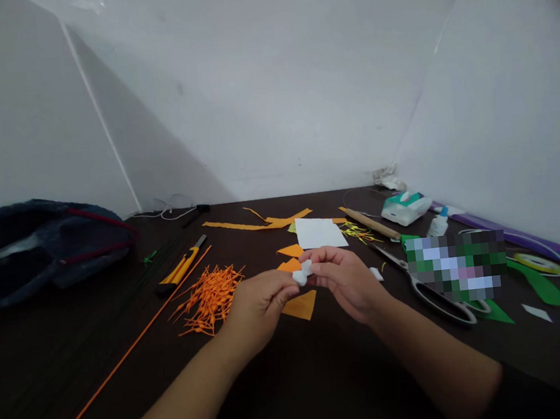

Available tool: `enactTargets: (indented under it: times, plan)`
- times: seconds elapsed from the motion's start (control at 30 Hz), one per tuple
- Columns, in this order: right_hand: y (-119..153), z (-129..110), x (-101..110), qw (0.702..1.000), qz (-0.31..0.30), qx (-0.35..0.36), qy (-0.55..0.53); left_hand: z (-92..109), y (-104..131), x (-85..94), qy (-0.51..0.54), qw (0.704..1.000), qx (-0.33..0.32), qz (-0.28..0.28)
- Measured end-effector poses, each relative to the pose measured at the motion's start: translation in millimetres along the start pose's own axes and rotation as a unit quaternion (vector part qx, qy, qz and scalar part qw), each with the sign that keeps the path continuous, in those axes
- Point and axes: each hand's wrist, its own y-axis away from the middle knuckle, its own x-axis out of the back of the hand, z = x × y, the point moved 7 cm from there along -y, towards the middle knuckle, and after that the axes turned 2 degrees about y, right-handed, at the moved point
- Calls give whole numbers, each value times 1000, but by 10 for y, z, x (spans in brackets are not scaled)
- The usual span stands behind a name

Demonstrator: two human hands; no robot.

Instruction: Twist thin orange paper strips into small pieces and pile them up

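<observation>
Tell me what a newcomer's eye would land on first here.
Probably the heap of bright orange pieces on the dark table, left of centre. Next, near the middle, the small white piece held between the left hand and right hand. Scissors lie to the right.

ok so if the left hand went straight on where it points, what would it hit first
Past the small white piece it pinches, the left hand would probably meet the right hand, which faces it closely; exact depth is hard to judge.

Bare left hand (259, 299) and right hand (352, 285), bare forearms (193, 388), dark sleeve just past the right one.
</observation>
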Motion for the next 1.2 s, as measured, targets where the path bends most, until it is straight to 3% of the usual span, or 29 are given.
enactTargets:
  times: [0.1,0.17,0.23,0.37,0.43,0.5,0.57,0.67,0.73,0.8,0.87,0.93,1.03,1.1,1.2]
  plan:
    - [31,-45,-55,999,-39,14,30,-46,-3,-13,-12,1000,16,-3]
    - [57,-119,-84,988,-43,57,137,-81,-5,-32,-8,999,34,-6]
    - [56,-185,-60,958,-26,106,263,-134,-6,-58,-2,998,62,-11]
    - [-120,-98,285,874,10,126,470,-343,16,-116,43,984,171,-18]
    - [-249,42,501,830,-16,115,546,-450,34,-145,92,970,225,-11]
    - [-329,105,674,820,-13,120,559,-521,49,-169,149,953,262,4]
    - [-323,43,709,820,26,144,553,-553,62,-192,213,934,285,22]
    - [-118,-283,450,833,116,254,477,-526,80,-236,307,903,299,32]
    - [43,-472,133,831,117,329,432,-485,86,-239,359,884,297,43]
    - [100,-556,-113,822,110,357,429,-456,91,-217,395,869,293,58]
    - [19,-526,-195,815,109,341,455,-458,95,-183,405,863,294,70]
    - [-172,-387,-94,804,111,282,511,-497,105,-151,387,867,305,76]
    - [-501,6,286,759,54,112,640,-586,121,-129,347,875,326,80]
    - [-609,150,594,751,43,60,657,-623,124,-140,330,881,331,76]
    - [-662,196,994,746,77,20,661,-619,117,-172,311,892,323,57]
